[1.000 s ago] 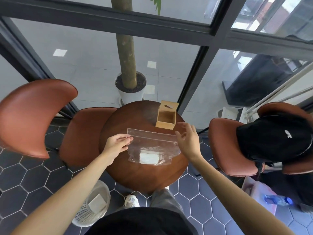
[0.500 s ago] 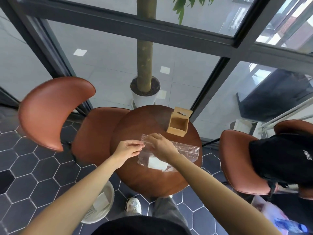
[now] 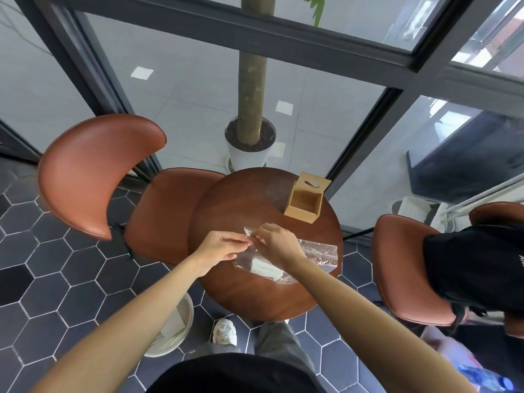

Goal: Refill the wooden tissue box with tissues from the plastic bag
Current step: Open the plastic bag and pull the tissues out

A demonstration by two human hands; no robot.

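Clear plastic bag [image 3: 317, 255] lies on the round wooden table [image 3: 241, 290], white tissues [image 3: 265, 268] inside. Left hand [image 3: 219, 246] and right hand [image 3: 276, 243] both pinch its top corner at 10 o'clock. Wooden tissue box [image 3: 304, 201] stands open near the table's 1 o'clock edge.

I note a reddish-brown round bench [image 3: 255, 290], a pale tan wooden tissue box [image 3: 304, 198], a clear plastic bag [image 3: 317, 255] holding white tissues [image 3: 263, 268], rust-brown chairs [image 3: 93, 171], and dark hexagon floor tiles [image 3: 56, 285] with white grout.
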